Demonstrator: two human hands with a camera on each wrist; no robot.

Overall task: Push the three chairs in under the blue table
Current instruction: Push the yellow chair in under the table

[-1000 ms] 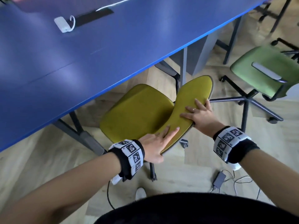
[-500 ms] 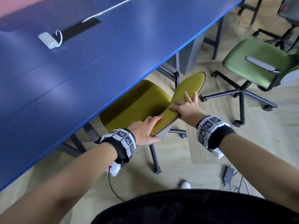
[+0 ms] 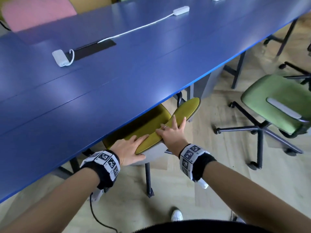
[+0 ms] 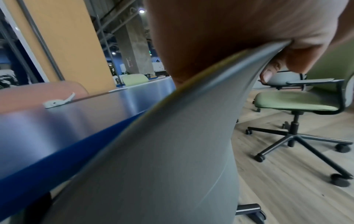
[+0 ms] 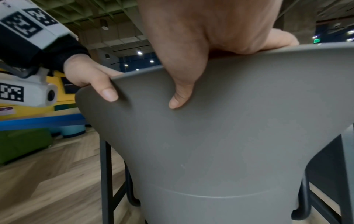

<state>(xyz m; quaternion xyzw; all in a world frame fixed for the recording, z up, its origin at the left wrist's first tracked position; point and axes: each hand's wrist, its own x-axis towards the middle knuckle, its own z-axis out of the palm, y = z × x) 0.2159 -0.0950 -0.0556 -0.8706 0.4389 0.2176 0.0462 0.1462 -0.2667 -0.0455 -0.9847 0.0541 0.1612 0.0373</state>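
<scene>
A yellow chair (image 3: pixel 186 110) with a grey back shell (image 5: pixel 229 136) stands at the blue table (image 3: pixel 134 64). Most of its seat (image 3: pixel 148 121) is hidden below the table's edge. My left hand (image 3: pixel 131 148) holds the left end of the backrest top, fingers on the yellow pad and thumb (image 5: pixel 107 94) on the grey shell. My right hand (image 3: pixel 171 133) holds the top further right the same way, with its thumb (image 5: pixel 180 97) behind. A green swivel chair (image 3: pixel 276 98) stands out on the floor to the right, away from the table.
On the tabletop lie a white adapter (image 3: pixel 59 58) with its cable, a black slot (image 3: pixel 94 47) and a second white adapter (image 3: pixel 181 10). A pink chair back (image 3: pixel 38 12) shows across the table. Table legs (image 3: pixel 237 68) stand right of the yellow chair. Another chair base (image 3: pixel 296 69) sits far right.
The yellow chair has slid further in under the blue table, so less of its seat shows. Both hands have moved forward with the backrest.
</scene>
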